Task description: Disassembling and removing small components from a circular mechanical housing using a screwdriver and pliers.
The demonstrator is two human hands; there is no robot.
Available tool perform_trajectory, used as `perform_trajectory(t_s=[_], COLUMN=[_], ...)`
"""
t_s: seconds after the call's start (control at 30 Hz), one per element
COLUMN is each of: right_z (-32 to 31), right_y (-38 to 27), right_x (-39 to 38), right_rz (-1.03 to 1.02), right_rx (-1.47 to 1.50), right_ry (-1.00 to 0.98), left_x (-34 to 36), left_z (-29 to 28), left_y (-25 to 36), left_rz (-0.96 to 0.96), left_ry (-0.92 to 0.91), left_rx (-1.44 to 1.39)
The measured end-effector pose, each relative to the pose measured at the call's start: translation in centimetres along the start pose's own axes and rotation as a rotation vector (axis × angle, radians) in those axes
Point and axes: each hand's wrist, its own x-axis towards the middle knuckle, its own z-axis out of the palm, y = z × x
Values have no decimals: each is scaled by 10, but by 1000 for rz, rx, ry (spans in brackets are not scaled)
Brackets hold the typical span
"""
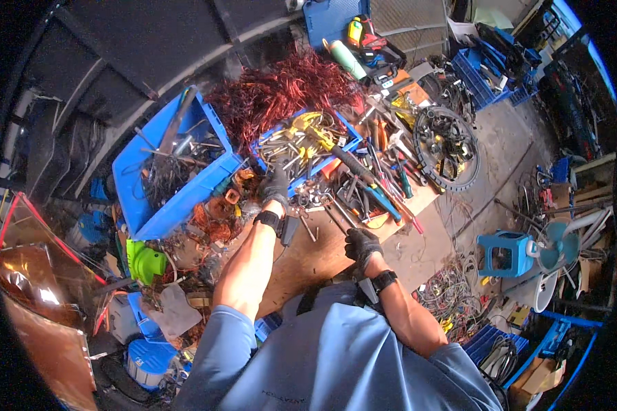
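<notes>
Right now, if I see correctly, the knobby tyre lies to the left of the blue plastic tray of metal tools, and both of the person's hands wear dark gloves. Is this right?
Not entirely: the head view shows the knobby tyre to the right of the blue plastic tray. Both hands, left and right, do wear dark gloves.

The left hand [275, 186] and the right hand [363, 246] wear dark gloves [360, 241]. Just behind each hand there is one black wristband [384, 280]. The shirt [343, 356] is blue, with short sleeves [221, 342].
</notes>
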Motion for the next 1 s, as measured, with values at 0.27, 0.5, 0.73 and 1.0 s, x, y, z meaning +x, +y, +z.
perform_trajectory(t_s=[0.27,0.5,0.73,1.0], right_z=[-1,0,-2,-19], right_y=[-1,1,0,12], right_x=[-1,0,-2,8], right_rz=[38,43,14,1], right_rx=[37,-8,3,35], right_ry=[-8,43,43,-11], left_x=[18,11,40,39], left_z=[-18,-17,10,1], left_y=[-64,-43,-29,-56], left_rz=[239,207,127,250], left_ry=[97,296,6,166], left_rx=[-123,57,-64,188])
